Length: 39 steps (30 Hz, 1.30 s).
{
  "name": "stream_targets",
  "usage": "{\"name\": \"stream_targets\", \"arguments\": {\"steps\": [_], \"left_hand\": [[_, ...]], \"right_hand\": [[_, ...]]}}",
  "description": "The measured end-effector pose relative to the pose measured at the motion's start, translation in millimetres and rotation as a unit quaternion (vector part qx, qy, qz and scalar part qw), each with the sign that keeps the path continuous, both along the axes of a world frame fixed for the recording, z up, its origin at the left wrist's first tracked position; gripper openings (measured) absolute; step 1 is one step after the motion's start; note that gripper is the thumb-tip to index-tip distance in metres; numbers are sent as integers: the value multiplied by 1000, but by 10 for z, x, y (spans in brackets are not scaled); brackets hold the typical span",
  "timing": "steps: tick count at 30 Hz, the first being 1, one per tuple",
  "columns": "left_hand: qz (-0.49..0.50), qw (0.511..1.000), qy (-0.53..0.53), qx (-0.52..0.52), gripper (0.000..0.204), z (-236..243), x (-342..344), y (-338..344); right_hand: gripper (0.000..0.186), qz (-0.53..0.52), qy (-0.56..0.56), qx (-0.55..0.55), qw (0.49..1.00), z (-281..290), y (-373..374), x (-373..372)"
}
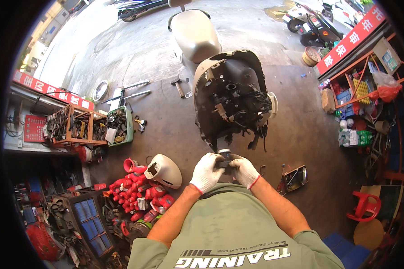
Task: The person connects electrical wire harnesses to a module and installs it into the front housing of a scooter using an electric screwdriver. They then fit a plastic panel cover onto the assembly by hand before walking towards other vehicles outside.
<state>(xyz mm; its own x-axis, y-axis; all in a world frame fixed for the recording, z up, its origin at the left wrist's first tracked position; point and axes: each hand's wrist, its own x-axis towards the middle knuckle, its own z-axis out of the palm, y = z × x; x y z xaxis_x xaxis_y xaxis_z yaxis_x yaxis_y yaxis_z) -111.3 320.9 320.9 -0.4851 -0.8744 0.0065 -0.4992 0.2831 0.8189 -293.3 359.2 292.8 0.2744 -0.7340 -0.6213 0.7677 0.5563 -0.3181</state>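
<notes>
In front of my body, both hands wear white knitted work gloves. My left hand and my right hand are closed from either side on a small dark part with a pale round top. What kind of part it is I cannot make out, and the gloves cover much of it. Just beyond my hands stands a scooter's opened front end, its dark housing and wiring exposed. Behind that is the beige scooter seat.
A beige cover lies left of my hands, beside a heap of red bottles. A hammer rests on the floor near the scooter. To the right sits a small tray; a green bin stands left, and shelves line both sides.
</notes>
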Motion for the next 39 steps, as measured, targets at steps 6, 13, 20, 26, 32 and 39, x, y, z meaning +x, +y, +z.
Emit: {"name": "stream_targets", "arguments": {"steps": [6, 13, 20, 26, 32, 39], "left_hand": [[19, 997, -4, 78, 38, 8, 86, 7], [76, 979, -2, 192, 38, 45, 322, -24], [120, 969, 25, 214, 32, -43, 741, -43], [161, 961, 58, 219, 31, -242, 1157, 9], [174, 958, 64, 217, 36, -407, 1633, 53], [181, 961, 45, 204, 37, -463, 2305, 75]], "right_hand": [[49, 49, 84, -2, 995, -66, 11, -1], [40, 115, 154, 37, 981, -53, -42, 123], [45, 208, 194, 27, 958, 141, -144, 434], [47, 271, 211, 2, 939, 131, -232, 767], [48, 330, 266, -28, 905, 85, -336, 1252], [48, 389, 317, -111, 858, 19, -553, 1979]]}}
